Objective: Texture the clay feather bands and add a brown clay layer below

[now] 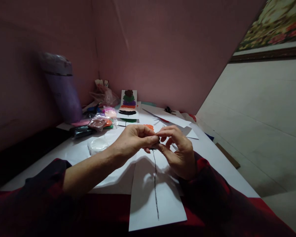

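Observation:
My left hand [135, 140] and my right hand [176, 149] meet above the paper, fingertips almost touching. Pinched between both sets of thumbs and fingers is a small dark lump of modelling clay [159, 142], mostly covered by the fingers. Under them lies a strip of white paper [143, 197] with a thin black line [155, 177] running down its length. Part of an orange textured patch [149, 127] shows just beyond my fingers; the paper's upper part is hidden by my hands.
Bagged modelling clay [97, 123] in several colours is piled at the left, with a white packet [98, 144] nearer. Behind stand a purple tumbler [64, 89] and a card with coloured bands [128, 105]. Loose white paper [167, 117] and a small black object [169, 110] lie at the back right.

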`<state>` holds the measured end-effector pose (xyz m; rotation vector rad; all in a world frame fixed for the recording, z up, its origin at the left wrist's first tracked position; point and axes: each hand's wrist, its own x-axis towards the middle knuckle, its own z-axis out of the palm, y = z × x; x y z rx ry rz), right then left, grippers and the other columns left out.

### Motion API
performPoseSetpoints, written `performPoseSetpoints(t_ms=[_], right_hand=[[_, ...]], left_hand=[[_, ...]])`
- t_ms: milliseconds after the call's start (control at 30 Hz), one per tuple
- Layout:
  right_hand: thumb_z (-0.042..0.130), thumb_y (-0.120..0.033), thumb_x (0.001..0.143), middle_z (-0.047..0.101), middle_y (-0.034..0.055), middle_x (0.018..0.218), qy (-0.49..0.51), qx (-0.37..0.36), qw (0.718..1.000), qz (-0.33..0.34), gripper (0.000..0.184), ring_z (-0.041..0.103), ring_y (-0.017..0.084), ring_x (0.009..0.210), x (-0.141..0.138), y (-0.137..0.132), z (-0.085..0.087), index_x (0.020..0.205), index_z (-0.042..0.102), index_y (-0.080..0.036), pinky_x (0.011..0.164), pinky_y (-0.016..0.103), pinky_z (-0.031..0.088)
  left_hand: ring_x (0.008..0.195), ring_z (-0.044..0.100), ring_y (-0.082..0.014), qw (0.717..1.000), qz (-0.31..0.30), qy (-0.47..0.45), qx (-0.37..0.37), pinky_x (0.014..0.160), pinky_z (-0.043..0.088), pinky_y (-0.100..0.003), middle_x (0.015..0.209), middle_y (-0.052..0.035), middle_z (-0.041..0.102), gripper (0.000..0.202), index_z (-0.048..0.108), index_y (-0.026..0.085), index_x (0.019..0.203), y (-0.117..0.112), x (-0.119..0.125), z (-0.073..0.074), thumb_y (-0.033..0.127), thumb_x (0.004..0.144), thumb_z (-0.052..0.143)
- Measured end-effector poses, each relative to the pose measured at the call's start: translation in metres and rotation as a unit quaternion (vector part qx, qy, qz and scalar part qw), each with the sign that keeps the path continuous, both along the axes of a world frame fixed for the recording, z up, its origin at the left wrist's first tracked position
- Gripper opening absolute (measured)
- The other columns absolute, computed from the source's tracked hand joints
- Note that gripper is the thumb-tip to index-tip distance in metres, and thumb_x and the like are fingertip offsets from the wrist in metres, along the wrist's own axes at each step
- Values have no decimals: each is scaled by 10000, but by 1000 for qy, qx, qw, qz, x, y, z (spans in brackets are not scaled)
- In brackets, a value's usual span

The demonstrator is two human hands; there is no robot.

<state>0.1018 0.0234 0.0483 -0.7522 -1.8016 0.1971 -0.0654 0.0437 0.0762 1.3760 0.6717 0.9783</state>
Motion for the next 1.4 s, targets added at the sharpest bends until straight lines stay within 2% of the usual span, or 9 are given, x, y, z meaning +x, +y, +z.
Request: performPoseSetpoints(t_ms=[200, 367, 533, 733, 833, 933, 1067, 1233, 1400], right_hand=[[702, -101, 810, 594, 25, 905, 18, 6, 1000, -21, 138, 553, 127, 687, -1, 1, 0, 884, 637, -198, 505, 259, 460], [720, -108, 789, 606, 29, 896, 9, -3, 1000, -9, 187, 556, 140, 695, -1, 1, 0, 925, 628, -196, 494, 262, 451], [686, -132, 831, 622, 25, 866, 6, 4, 1000, -14, 104, 567, 139, 694, -1, 1, 0, 894, 633, -196, 492, 257, 446], [743, -163, 782, 618, 11, 839, 9, -15, 1000, -13, 196, 566, 140, 681, -1, 0, -1, 914, 604, -203, 496, 260, 442], [699, -154, 825, 621, 19, 852, 11, -18, 1000, -11, 128, 565, 134, 673, 0, 0, 0, 913, 617, -200, 498, 262, 442], [666, -131, 843, 617, 26, 867, 11, -7, 1000, -6, 100, 555, 133, 675, 0, -1, 0, 895, 619, -202, 506, 267, 444], [713, -139, 801, 610, 13, 832, 11, -23, 1000, -16, 159, 555, 139, 676, 0, -1, -1, 900, 606, -204, 504, 266, 443], [668, -132, 839, 609, 27, 859, 13, -9, 1000, -19, 100, 557, 137, 679, -1, -1, 0, 894, 614, -194, 499, 267, 439], [714, -143, 801, 609, 22, 854, 4, -12, 1000, -25, 173, 559, 145, 693, -1, -1, 0, 913, 595, -200, 498, 265, 445]], left_hand=[[674, 626, -136, 999, 4, -36, -21, 603, 502, -255, 772, -48, 684, 349, 688, 106, 837, 2, 0, -3, 354, 640, 834], [591, 599, -110, 999, -4, -28, -18, 596, 497, -252, 695, -44, 675, 348, 679, 87, 764, 1, 0, -3, 348, 613, 853], [616, 635, -136, 999, 21, -39, -31, 608, 516, -280, 747, -50, 698, 426, 626, 111, 874, 1, 1, -3, 398, 641, 838], [590, 595, -99, 999, -3, -39, -2, 589, 484, -235, 702, -41, 674, 340, 646, 93, 738, 0, 1, -3, 364, 651, 832], [642, 629, -124, 999, 9, -53, -5, 612, 497, -254, 756, -49, 686, 340, 655, 104, 798, -1, 1, -2, 398, 698, 792], [676, 646, -154, 999, 19, -40, -19, 614, 506, -272, 735, -41, 678, 364, 638, 114, 808, -1, 1, -2, 379, 651, 832], [600, 587, -106, 999, -8, -38, -6, 609, 486, -254, 687, -27, 659, 310, 670, 99, 736, 0, 0, -2, 348, 651, 834], [711, 638, -148, 999, -3, -42, -16, 643, 502, -264, 789, -56, 694, 345, 691, 107, 838, 1, 0, -2, 386, 677, 814], [630, 598, -110, 999, -14, -41, -15, 612, 481, -242, 724, -42, 675, 324, 688, 92, 747, 1, 0, -2, 345, 629, 853]])
